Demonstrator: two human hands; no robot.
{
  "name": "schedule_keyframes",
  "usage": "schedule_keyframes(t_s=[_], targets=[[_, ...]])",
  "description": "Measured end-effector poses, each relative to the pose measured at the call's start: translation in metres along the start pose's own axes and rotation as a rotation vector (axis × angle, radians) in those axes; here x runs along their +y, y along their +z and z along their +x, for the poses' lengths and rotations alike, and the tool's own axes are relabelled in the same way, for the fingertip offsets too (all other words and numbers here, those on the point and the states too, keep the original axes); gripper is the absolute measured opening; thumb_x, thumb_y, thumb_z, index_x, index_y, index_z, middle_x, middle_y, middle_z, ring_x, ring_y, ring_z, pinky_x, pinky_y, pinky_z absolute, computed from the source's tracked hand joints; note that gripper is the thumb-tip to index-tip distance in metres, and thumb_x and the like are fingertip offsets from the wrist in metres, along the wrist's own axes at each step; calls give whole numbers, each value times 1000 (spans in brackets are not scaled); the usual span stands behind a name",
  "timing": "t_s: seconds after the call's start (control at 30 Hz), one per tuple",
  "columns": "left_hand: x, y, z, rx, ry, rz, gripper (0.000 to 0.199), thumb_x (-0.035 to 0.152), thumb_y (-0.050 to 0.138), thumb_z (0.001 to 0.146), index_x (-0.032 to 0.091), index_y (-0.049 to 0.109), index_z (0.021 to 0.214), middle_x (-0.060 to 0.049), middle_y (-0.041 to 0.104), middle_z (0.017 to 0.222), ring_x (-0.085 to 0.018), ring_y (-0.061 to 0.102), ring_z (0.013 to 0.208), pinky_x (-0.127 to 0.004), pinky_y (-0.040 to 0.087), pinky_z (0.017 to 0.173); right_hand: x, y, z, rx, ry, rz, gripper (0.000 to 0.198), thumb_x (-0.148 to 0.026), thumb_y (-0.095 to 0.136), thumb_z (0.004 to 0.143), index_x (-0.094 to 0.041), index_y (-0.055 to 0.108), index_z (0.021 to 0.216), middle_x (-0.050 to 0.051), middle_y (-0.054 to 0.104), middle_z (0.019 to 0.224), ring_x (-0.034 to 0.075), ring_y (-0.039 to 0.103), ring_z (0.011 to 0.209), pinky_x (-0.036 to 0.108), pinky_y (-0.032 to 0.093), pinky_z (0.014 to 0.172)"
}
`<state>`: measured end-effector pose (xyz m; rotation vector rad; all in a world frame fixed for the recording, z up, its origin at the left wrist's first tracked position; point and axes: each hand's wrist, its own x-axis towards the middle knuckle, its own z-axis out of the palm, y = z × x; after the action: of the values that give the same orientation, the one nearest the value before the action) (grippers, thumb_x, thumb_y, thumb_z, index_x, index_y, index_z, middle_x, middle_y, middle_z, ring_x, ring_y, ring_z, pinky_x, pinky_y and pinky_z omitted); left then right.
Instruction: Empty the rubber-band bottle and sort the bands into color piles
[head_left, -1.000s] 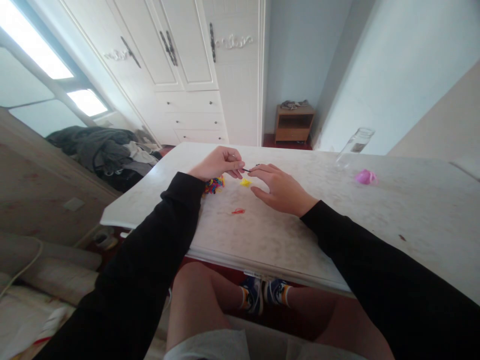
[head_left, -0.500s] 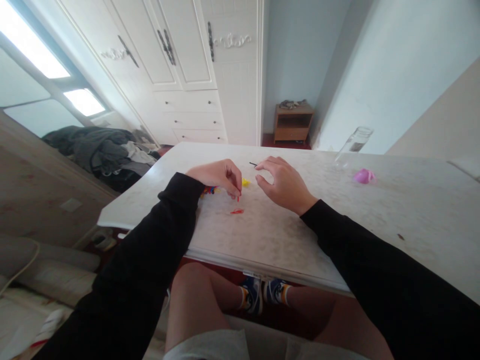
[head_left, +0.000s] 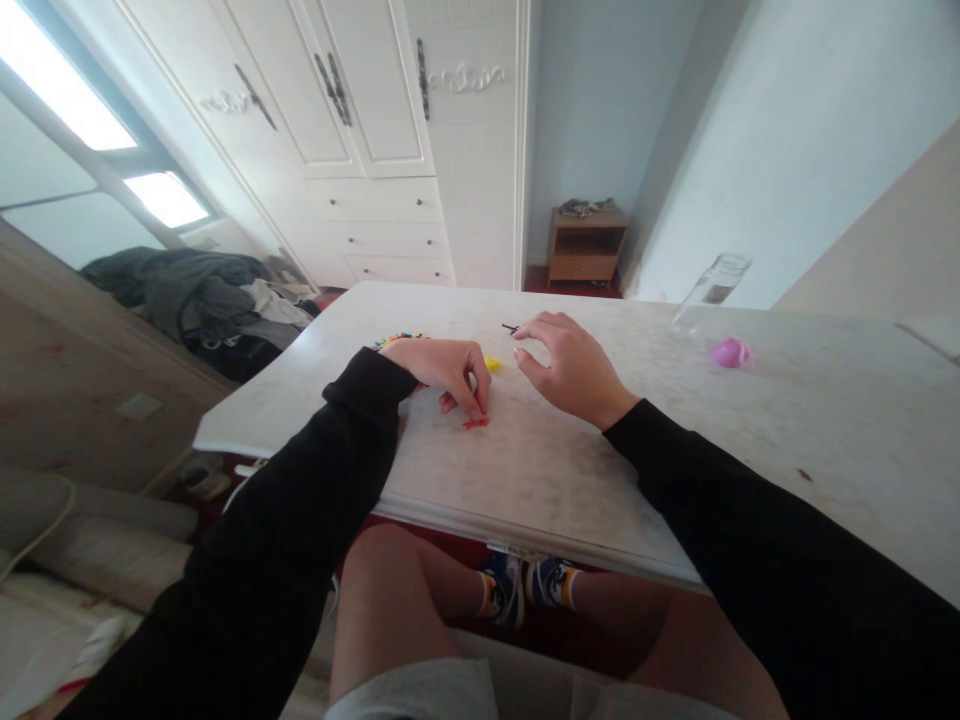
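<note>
My left hand (head_left: 454,375) is low over the white table, its thumb and forefinger pinched together right at a small heap of thin red strips (head_left: 475,424). A red strip seems to be at the fingertips, though the hand hides most of it. Beyond those fingers lies a little yellow pile (head_left: 492,363). Multicoloured small pieces (head_left: 409,337) show past my left wrist, partly covered by it. My right hand (head_left: 574,368) rests on the table with thumb and fingers apart, holding nothing. Close by its forefinger tip is a thin black piece (head_left: 509,328).
On the right of the table (head_left: 660,470) are a clear glass bottle (head_left: 709,290) and a pink-purple lump (head_left: 729,352). A small dark bit (head_left: 804,474) lies nearer the right sleeve. Dark clothes (head_left: 180,300) are heaped left, and a white wardrobe (head_left: 375,90) stands behind.
My left hand has lowered toward me, bringing the red strip it held down to the red heap. More of the multicoloured pieces now show behind the wrist. My right hand is nearly still.
</note>
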<state>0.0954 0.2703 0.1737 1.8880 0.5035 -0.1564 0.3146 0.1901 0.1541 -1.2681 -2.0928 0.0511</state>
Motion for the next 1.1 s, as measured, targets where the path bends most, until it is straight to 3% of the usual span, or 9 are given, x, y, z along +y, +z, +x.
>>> schedule_keyframes(t_s=[0.13, 0.27, 0.5, 0.67, 0.83, 1.1], targets=[[-1, -1, 1, 18, 7, 23, 17, 32, 94, 70, 23, 89, 83, -4, 77, 62, -13, 60, 39, -20, 46, 38, 0, 0, 0, 3, -3, 0, 21, -25, 57, 97, -17, 74, 107, 15, 75, 114, 32, 64, 111, 48, 51, 101], [6, -1, -3, 136, 33, 27, 14, 31, 91, 76, 19, 84, 73, -1, 64, 47, -11, 54, 35, -19, 40, 36, 0, -1, 0, 20, 1, 0, 21, -25, 57, 97, -18, 74, 106, 14, 76, 114, 32, 65, 111, 48, 51, 101], [6, -2, 0, 641, 105, -12, 27, 31, 87, 79, 16, 68, 66, 2, 57, 46, -8, 48, 33, -19, 31, 35, 0, -4, 1, 28, 53, -40, 22, -26, 56, 97, -16, 74, 106, 16, 76, 114, 34, 65, 111, 51, 52, 101], [-7, -9, 10, 945, 149, 81, 30, 33, 84, 81, 17, 63, 67, 3, 55, 47, -7, 46, 34, -22, 30, 37, 21, 3, 3, -45, 127, -95, 26, -27, 56, 97, -15, 74, 111, 17, 75, 120, 35, 65, 117, 51, 51, 104], [-10, -11, 12, 1025, 127, 155, 30, 36, 81, 83, 18, 62, 69, 3, 56, 50, -7, 46, 35, -24, 32, 41, 36, 8, 8, -148, 187, -120, 33, -32, 54, 98, -15, 73, 119, 18, 74, 130, 36, 62, 124, 53, 51, 105], [-18, -18, 14, 1128, 88, 266, 20, 28, 71, 82, 16, 64, 67, 3, 54, 52, -9, 45, 43, -24, 32, 48, 35, 12, 12, -281, 189, -168, 49, -40, 44, 103, -16, 65, 141, 17, 62, 155, 38, 51, 141, 59, 42, 113]])
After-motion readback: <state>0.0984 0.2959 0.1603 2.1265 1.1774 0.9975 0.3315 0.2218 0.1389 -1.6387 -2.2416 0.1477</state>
